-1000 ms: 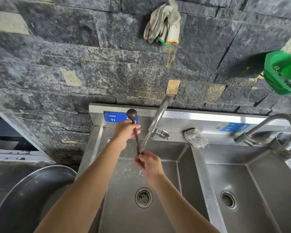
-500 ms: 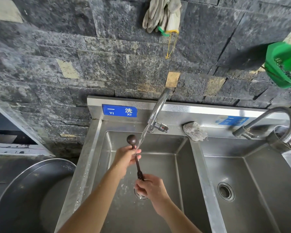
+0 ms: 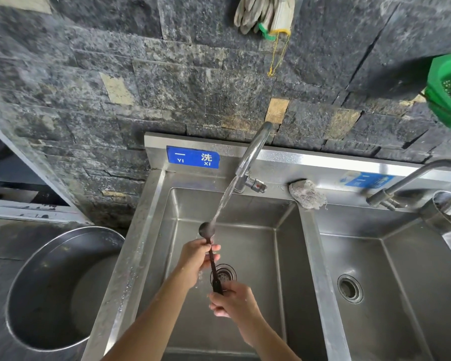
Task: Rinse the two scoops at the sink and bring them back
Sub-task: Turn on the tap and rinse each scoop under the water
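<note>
A dark long-handled scoop (image 3: 212, 259) is held upright over the left basin of the steel sink (image 3: 154, 230). Its round bowl (image 3: 206, 228) sits right under the water stream running from the faucet (image 3: 253, 157). My left hand (image 3: 197, 259) pinches the handle just below the bowl. My right hand (image 3: 233, 299) grips the lower end of the handle, over the drain (image 3: 225, 273). I cannot tell whether a second scoop lies against the first; only one bowl shows.
A grey scouring pad (image 3: 306, 194) lies on the ledge between the basins. The right basin has its own faucet (image 3: 422, 178) and a steel cup (image 3: 445, 212). A large steel bowl (image 3: 60, 290) stands left of the sink. Gloves (image 3: 264, 14) and a green basket (image 3: 448, 89) hang on the stone wall.
Both hands and the scoop have come down from the backsplash into the left basin. The scoop's bowl now sits in the running water.
</note>
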A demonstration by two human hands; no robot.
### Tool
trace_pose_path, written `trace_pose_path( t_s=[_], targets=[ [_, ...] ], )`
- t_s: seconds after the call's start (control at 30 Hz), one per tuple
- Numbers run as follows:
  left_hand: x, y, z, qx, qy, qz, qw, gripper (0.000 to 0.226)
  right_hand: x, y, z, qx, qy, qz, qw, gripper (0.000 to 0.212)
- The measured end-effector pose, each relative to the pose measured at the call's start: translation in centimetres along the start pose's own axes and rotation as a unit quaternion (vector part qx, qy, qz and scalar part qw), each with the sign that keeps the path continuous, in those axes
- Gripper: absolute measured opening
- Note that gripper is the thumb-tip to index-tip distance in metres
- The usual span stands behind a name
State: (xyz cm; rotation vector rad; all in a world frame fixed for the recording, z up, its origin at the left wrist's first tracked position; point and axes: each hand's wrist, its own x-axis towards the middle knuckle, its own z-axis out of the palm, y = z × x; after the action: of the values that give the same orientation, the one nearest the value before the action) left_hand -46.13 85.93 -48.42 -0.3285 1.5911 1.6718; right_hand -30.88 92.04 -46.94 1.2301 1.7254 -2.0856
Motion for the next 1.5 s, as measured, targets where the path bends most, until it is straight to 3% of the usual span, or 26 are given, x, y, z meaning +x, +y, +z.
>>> trace_pose_path(
  t_s=[0.3, 0.4, 0.5, 0.7, 0.8, 1.5],
  targets=[
    [-1.2, -0.7, 0.1, 0.009, 0.011, 0.006, 1.0, 0.019, -0.7, 1.1, -0.1, -0.018, -0.018, 0.0, 1.0, 0.018],
    [-1.4, -0.1, 0.1, 0.024, 0.019, 0.019, 0.999, 0.016, -1.1, 0.5, -0.3, -0.017, -0.029, -0.009, 0.999, 0.004],
    [-1.3, 0.4, 0.2, 0.044, 0.022, 0.024, 0.998, 0.014, -1.2, -0.3, -0.4, 0.013, -0.051, 0.007, 0.999, 0.024],
    [-1.6, 0.2, 1.1, 0.066, 0.036, 0.03, 0.997, 0.016, -1.5, -0.5, -0.5, 0.11, -0.088, 0.069, 0.988, 0.013],
    [-1.9, 0.3, 1.5, 0.071, 0.041, 0.032, 0.996, 0.017, -1.4, -0.5, -0.5, 0.163, -0.098, 0.098, 0.977, 0.023],
    [-1.7, 0.5, 0.2, 0.077, 0.066, 0.012, 0.995, 0.023, -0.1, 0.8, 0.9, 0.172, -0.036, 0.137, 0.975, 0.034]
  ],
)
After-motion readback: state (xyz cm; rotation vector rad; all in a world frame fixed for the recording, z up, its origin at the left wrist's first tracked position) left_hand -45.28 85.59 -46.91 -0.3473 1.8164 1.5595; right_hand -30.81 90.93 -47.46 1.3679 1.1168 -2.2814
